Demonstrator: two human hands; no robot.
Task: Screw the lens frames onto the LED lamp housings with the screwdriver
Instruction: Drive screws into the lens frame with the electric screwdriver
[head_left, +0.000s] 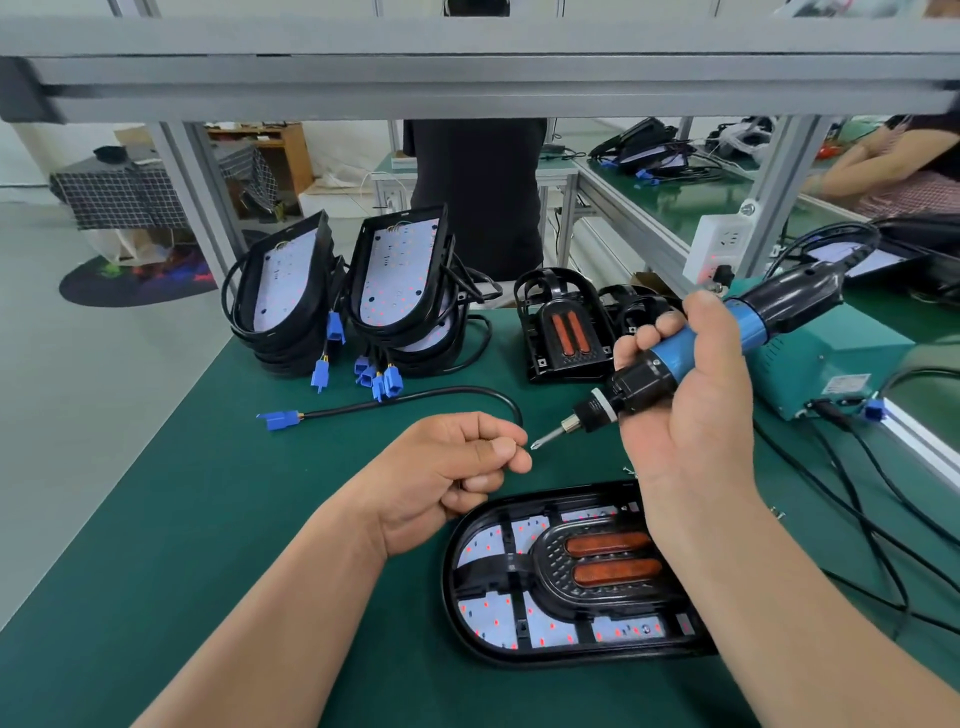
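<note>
Right hand (691, 415) wrapped round the blue electric screwdriver (675, 349), bit angled down-left with its tip just beside the left hand (447, 462), whose fingers are curled, thumb on forefinger, possibly pinching a screw, too small to tell; LED lamp housing (462, 631) with lens frame (550, 574) lies flat on the green mat (208, 519) under the right wrist.

We can read no text, brand or number anywhere. The only label we find is a pale sticker (848, 386) on the side of the teal power supply box (831, 348) at the right of the bench (208, 519). It carries some dark print, but that print is too small and blurred for us to make out a single word or figure.
</note>
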